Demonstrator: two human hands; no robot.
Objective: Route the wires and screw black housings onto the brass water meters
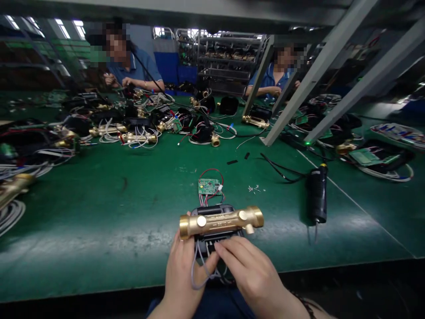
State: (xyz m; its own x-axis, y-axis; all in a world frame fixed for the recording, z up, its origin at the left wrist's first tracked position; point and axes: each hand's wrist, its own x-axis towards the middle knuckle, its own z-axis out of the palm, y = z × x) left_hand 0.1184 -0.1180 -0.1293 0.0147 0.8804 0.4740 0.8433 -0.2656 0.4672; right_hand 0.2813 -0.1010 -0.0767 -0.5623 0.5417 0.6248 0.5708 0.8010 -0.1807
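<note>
A brass pipe fitting with threaded ends lies across a black plastic housing near the bench's front edge. My left hand grips this assembly from its left side, with the thumb under the housing. Close against the housing's near side, my right hand has thumb and forefinger pinched together; whatever is between them is hidden. Grey cables loop down between my hands. Just beyond the fitting, a green circuit board rests on the bench, with red, white and black wires running toward the housing.
Small screws and black strips lie on the green bench. To the right stands a black electric screwdriver. More brass fittings with cables crowd the back. Slanted metal posts rise at right; two people sit opposite.
</note>
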